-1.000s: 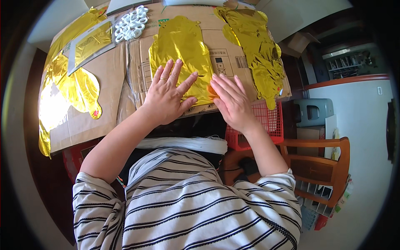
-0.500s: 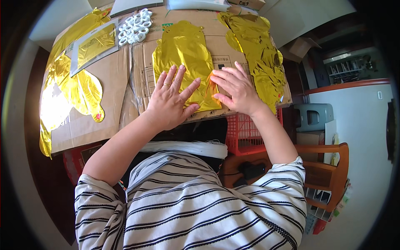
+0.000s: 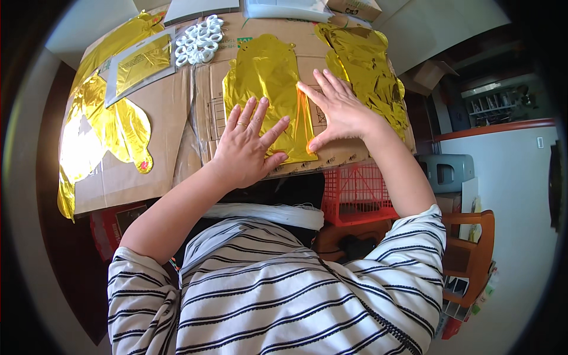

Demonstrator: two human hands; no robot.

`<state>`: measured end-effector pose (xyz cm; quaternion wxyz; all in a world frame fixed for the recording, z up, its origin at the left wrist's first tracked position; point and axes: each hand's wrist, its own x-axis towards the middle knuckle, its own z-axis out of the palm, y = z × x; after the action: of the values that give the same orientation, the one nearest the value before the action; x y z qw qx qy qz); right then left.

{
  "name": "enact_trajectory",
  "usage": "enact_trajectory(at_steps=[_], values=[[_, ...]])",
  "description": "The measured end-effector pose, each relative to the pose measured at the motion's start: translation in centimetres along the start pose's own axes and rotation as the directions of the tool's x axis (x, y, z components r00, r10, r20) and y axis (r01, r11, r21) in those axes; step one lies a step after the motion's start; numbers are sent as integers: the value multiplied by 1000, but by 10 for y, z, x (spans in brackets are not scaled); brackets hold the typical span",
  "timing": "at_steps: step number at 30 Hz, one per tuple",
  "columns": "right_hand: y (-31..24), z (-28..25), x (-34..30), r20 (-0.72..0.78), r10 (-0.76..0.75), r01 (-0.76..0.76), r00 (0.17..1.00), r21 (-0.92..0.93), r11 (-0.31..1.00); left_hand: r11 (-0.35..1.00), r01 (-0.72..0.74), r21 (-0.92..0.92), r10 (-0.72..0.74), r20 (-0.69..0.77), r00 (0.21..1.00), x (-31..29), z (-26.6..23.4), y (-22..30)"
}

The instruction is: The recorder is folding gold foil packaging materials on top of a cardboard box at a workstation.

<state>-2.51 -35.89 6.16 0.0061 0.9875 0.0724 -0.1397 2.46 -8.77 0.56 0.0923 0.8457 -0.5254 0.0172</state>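
Observation:
A flat gold foil balloon (image 3: 266,68) lies folded lengthwise on cardboard in front of me. My left hand (image 3: 245,145) rests spread on its lower left part, a ring on one finger. My right hand (image 3: 343,112) is spread at its right edge, forefinger and thumb well apart along the fold there. Between those two fingertips the foil edge (image 3: 303,118) shines orange. The palm of my right hand is over the cardboard, and nothing is gripped in either hand.
More gold foil balloons lie at the right (image 3: 364,59) and left (image 3: 127,127). A clear packet (image 3: 139,65) with gold foil and a cluster of white ribbon rolls (image 3: 200,40) lie at the back left. Below the table edge stands a red plastic basket (image 3: 358,192).
My right hand has opened wider, its fingers moving up along the foil's right edge while the thumb stays low. My left hand stays flat on the foil. The whole view has shifted slightly.

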Motion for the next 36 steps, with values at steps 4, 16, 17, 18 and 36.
enact_trajectory(at_steps=[4,16,17,18,36], values=[[4,1,7,69,50,-53,996,32,998,1000,8,7,-8,1,1000,0,-1,1],[-24,21,22,-433,-147,199,889,75,977,1000,-8,12,8,-60,998,0,1,0],[-25,32,26,-432,-171,214,885,52,975,1000,-7,21,8,-51,999,-1,2,0],[-26,40,28,-432,-195,228,881,27,973,1000,-8,30,10,-46,999,-1,2,-1],[-22,43,21,-341,-75,72,937,-20,997,999,19,-51,-23,-86,996,-3,0,-2]])
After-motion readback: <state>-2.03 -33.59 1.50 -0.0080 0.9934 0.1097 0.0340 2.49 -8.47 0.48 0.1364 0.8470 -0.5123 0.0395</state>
